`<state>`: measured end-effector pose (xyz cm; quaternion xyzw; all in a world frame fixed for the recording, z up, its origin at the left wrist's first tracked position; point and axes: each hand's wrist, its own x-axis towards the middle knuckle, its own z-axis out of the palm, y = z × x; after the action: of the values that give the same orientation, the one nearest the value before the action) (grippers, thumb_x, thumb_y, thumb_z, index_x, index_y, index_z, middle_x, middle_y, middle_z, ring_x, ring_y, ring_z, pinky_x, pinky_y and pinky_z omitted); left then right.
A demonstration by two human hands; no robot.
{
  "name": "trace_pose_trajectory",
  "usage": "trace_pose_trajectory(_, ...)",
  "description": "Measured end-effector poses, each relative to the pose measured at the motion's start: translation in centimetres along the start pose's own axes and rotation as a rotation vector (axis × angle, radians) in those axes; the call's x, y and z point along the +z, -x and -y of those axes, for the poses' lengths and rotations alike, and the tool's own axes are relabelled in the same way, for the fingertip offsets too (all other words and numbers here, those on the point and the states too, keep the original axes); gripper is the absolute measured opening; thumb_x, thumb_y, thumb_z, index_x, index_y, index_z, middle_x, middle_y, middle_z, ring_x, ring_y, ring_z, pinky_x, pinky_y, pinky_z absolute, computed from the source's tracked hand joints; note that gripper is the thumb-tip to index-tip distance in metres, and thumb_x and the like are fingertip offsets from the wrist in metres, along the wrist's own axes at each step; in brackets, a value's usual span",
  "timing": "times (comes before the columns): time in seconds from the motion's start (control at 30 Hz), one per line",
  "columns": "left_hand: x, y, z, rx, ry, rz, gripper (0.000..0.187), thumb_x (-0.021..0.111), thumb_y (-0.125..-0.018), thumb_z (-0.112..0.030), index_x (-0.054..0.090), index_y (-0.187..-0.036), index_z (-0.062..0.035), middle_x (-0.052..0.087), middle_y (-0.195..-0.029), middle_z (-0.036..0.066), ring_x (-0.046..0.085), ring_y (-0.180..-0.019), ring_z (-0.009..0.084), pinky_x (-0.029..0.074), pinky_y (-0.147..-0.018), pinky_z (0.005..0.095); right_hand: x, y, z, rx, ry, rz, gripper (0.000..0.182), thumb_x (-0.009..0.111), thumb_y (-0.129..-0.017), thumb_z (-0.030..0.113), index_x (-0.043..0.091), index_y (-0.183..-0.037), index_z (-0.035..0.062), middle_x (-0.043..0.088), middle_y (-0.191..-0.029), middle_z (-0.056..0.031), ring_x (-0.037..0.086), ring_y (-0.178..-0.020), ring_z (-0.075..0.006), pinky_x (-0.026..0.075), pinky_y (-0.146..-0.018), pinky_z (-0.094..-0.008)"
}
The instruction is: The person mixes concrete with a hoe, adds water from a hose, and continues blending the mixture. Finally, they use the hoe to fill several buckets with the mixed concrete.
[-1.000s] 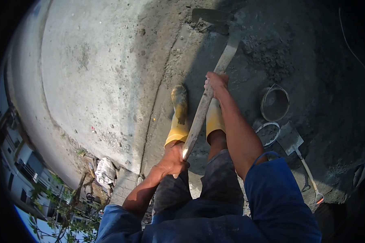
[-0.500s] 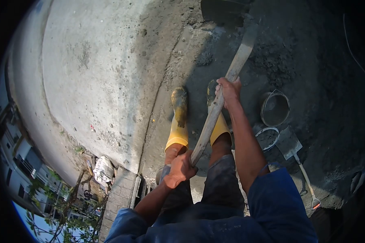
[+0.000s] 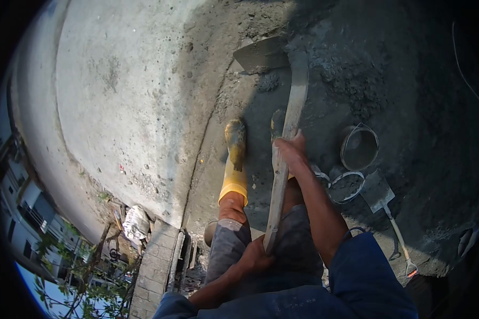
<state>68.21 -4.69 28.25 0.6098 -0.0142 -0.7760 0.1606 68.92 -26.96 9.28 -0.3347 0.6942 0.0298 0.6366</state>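
Note:
A hoe with a long, worn wooden handle [image 3: 278, 199] runs up the middle of the view in front of my legs. Near its lower end, close to my thighs, my left hand [image 3: 254, 257] is wrapped round the handle. Further up, beside the right boot, my right hand [image 3: 291, 149] grips the same handle. The broad hoe blade [image 3: 262, 55] lies at the top, its edge at the wet grey mortar [image 3: 267, 81] on the ground. Below it are my yellow rubber boots [image 3: 234, 167], smeared with mud.
To the right, a bucket [image 3: 360, 148] and a white-rimmed bucket [image 3: 363, 187] stand by a shovel [image 3: 378, 192]. A rough heap of grey mix [image 3: 359, 87] spreads at upper right. Pale concrete paving [image 3: 127, 90] covers the left side, with a white sack [image 3: 136, 222] at lower left.
The hoe blade has swung left and toward me, and the handle stands more upright. Both hands have come lower, closer to my body, still gripping the handle.

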Motion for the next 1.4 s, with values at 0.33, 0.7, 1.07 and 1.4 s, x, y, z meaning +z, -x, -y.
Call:
trace_pose_trajectory(0.33,-3.3,-4.5,-4.7,-0.059,-0.268,-0.156,0.049,0.071,-0.064,-0.014,0.055,-0.109,-0.0013,0.065,-0.088,0.022,0.063,-0.088,0.0379,0.051,-0.077,0.0428,-1.8,-6.3,1.4,0.043,-0.228,0.056,0.031,0.062,-0.071,-0.001,0.045,-0.096,-0.0043,0.051,-0.063,-0.0074,0.053,-0.046,-0.017,0.045,-0.041,-0.0323)
trace_pose_trajectory(0.7,0.4,6.1,1.0,-0.053,-0.328,-0.06,0.056,0.069,-0.066,-0.023,0.054,-0.114,0.001,0.064,-0.099,0.025,0.061,-0.099,0.0384,0.049,-0.084,0.0427,-2.6,4.5,-6.4,0.216,-0.265,-0.004,0.028,0.064,-0.068,0.001,0.048,-0.092,-0.0016,0.054,-0.064,-0.0089,0.054,-0.045,-0.018,0.045,-0.038,-0.0334)
trace_pose_trajectory(1.07,-3.1,12.6,-14.9,0.519,-0.087,0.021,0.044,0.068,-0.083,-0.031,0.054,-0.113,-0.0033,0.059,-0.098,0.01,0.058,-0.074,0.0186,0.046,-0.07,0.0309,-13.6,6.8,0.1,0.285,-0.361,0.141,0.017,0.063,-0.072,0.01,0.054,-0.082,0.0002,0.056,-0.067,-0.0093,0.055,-0.049,-0.0212,0.048,-0.05,-0.0359)
trace_pose_trajectory(1.4,2.6,32.8,-21.5,1.678,0.751,0.851,0.042,0.052,-0.092,-0.037,0.052,-0.121,-0.008,0.049,-0.116,0.028,0.052,-0.109,0.041,0.042,-0.094,0.0505,-25.2,15.8,1.6,0.293,-0.427,0.212,0.008,0.057,-0.081,0.007,0.051,-0.083,0.0014,0.055,-0.065,-0.0069,0.056,-0.051,-0.0146,0.05,-0.047,-0.0278)
